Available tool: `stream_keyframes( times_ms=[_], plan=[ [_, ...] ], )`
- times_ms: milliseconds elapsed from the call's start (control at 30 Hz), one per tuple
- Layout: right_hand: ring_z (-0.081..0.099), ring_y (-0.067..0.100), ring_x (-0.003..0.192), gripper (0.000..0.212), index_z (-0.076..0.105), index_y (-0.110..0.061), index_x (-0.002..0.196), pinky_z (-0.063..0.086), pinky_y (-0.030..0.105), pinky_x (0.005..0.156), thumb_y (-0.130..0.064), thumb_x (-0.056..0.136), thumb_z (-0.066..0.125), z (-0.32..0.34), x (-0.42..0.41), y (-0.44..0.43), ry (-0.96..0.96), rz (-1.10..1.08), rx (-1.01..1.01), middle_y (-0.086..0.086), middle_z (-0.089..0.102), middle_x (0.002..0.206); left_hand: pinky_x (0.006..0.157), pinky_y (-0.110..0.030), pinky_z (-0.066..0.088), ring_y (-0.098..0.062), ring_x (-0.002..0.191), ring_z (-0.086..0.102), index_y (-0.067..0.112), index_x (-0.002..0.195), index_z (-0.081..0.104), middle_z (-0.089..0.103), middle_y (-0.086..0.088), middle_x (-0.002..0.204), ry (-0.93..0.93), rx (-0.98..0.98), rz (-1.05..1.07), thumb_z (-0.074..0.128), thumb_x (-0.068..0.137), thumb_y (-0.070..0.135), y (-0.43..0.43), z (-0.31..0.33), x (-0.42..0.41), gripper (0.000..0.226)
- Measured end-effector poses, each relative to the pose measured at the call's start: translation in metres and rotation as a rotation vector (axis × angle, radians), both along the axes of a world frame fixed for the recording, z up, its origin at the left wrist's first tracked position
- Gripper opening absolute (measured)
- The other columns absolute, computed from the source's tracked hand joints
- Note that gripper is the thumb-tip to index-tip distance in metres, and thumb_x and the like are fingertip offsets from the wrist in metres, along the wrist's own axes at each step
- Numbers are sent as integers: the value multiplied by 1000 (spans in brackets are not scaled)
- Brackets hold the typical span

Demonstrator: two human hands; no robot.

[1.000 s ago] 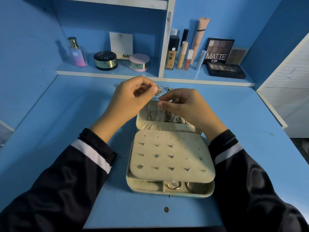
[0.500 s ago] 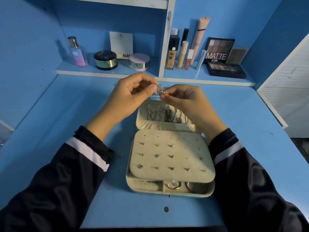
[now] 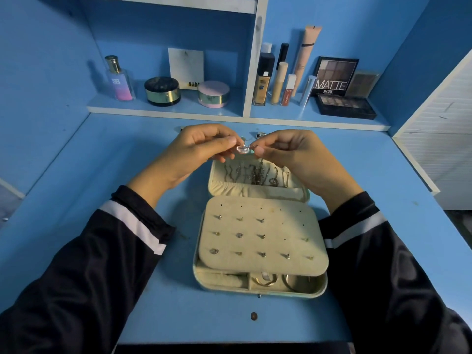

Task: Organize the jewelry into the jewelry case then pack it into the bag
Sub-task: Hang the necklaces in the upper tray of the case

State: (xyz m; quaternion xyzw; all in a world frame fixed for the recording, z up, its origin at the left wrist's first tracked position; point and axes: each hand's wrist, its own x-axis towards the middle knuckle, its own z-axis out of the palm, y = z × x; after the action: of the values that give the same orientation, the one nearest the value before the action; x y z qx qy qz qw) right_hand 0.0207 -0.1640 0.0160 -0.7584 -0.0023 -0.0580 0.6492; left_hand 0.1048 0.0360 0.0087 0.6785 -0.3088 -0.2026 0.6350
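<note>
Hanging above the far edge of the open lid, a small clear-stoned jewelry piece [image 3: 242, 149] is pinched from both sides: the left hand [image 3: 201, 146] holds it between thumb and forefinger with the other fingers curled in, and the right hand [image 3: 288, 152] pinches a thin metal part of it in the same way. What kind of piece it is cannot be told at this size. Directly below lies the jewelry case [image 3: 260, 290], open on the blue desk [image 3: 153, 315], with its lid laid back away from the person. Thin chains [image 3: 255, 173] lie tangled in the lid above a gathered pocket. A cream stud panel [image 3: 263, 238] covers most of the base and carries small studs in rows, with several holes bare. At the near edge, under the panel, rings [image 3: 265, 279] sit in open compartments. Just behind the hands, another small shiny item [image 3: 260, 134] rests on the desk. Dark sleeves with a white stripe cover both forearms. On the shelf at the back stand a perfume bottle [image 3: 119, 79], a dark jar [image 3: 162, 91], a pink jar [image 3: 213, 94] and a white card [image 3: 186, 69]; right of the divider are makeup tubes [image 3: 279, 83] and an eyeshadow palette [image 3: 334, 76] marked MATTE.
</note>
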Motion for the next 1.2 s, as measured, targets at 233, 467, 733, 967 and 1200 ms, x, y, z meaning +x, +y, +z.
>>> stream_keyframes(
  times_ms=[233, 467, 733, 967, 1200],
  plan=[
    [66, 8, 80, 14, 74, -5, 98, 52, 18, 83, -5, 85, 71, 2, -3, -4, 66, 51, -225, 8, 74, 90, 82, -22, 54, -5, 82, 67, 18, 89, 72, 74, 3, 85, -198, 224, 30, 74, 84, 8, 0, 2, 1, 11],
    [50, -2, 56, 9, 77, -21, 89, 39, 6, 56, -15, 84, 74, 4, -4, 3, 81, 69, -533, -14, 68, 70, 80, -17, 52, -3, 78, 67, 22, 91, 72, 73, 6, 86, -333, 370, 64, 72, 87, 9, 1, 7, -3, 15],
    [48, -3, 53, 4, 77, -23, 87, 36, 6, 52, -23, 84, 74, 5, -5, -5, 111, -30, -761, -13, 63, 71, 88, -38, 57, -13, 83, 70, 31, 84, 71, 74, 8, 85, -374, 481, -12, 72, 87, 9, -5, 4, -3, 22],
    [49, -3, 59, 6, 76, -25, 86, 37, 5, 57, -20, 83, 75, 4, -3, -1, 113, 5, -797, -12, 64, 76, 87, -44, 56, -14, 84, 70, 32, 82, 73, 74, 5, 89, -387, 564, -72, 74, 85, 8, -11, 1, -7, 24],
    [52, -5, 63, 7, 75, -25, 81, 38, 5, 60, -18, 81, 76, 1, -3, 4, 94, 65, -769, -7, 68, 82, 89, -43, 56, -14, 84, 71, 25, 89, 76, 75, 3, 88, -345, 567, -86, 76, 82, 9, -11, 3, -9, 17]
  ],
)
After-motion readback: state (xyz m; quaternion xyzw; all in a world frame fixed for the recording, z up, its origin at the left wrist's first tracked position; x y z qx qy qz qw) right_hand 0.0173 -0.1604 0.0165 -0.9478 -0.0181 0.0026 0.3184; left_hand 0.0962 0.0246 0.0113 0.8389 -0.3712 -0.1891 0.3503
